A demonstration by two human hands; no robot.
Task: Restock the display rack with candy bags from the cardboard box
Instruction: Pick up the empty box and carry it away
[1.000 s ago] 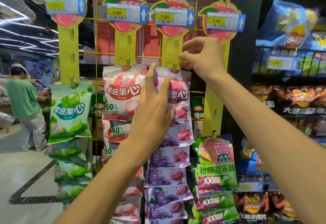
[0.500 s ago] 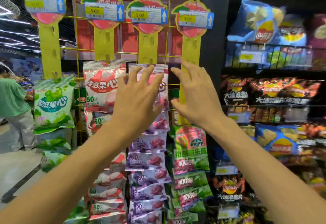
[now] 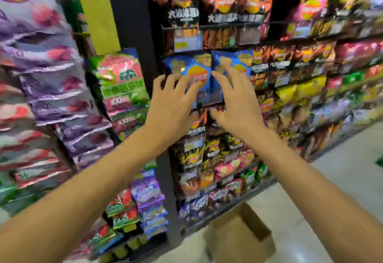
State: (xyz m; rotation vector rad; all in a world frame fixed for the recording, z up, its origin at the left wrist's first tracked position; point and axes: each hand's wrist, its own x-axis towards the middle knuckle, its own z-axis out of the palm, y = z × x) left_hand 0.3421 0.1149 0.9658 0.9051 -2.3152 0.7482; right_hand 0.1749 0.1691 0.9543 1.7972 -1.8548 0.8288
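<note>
Supermarket shelves (image 3: 290,41) packed with crisp bags fill the right of the frame; at left, candy bags (image 3: 53,84) hang in overlapping columns on the display rack (image 3: 95,14); the left hand (image 3: 170,109) and right hand (image 3: 238,107) are raised mid-frame, fingers spread, holding nothing; the cardboard box (image 3: 238,240) stands on the floor (image 3: 342,180), bottom centre.

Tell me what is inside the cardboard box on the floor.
The cardboard box stands open on the floor. Only its brown inner walls show, and nothing in it can be made out. The picture is blurred and the bottom is not clearly seen, so something flat may lie there.
</note>
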